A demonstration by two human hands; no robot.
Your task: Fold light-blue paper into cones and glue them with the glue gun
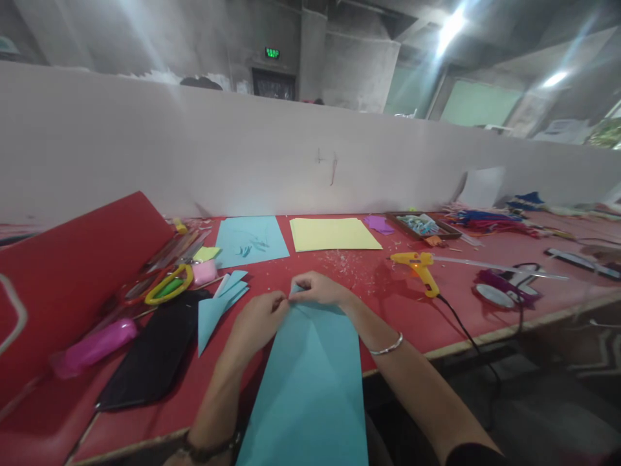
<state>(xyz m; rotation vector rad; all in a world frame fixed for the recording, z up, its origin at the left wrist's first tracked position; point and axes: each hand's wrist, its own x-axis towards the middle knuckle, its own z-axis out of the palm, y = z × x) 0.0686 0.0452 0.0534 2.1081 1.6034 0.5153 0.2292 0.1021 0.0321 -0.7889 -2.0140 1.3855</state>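
I am pinching the far edge of a blue paper sheet (315, 388), my left hand (259, 320) curling nearly closed at its corner, my right hand (320, 289) bending its fingers tightly onto the edge alongside. The sheet is stretching toward six o'clock, past the red table (407, 323). Folded blue paper (213, 314) is lying at nine o'clock, a glue gun (417, 262) at two.
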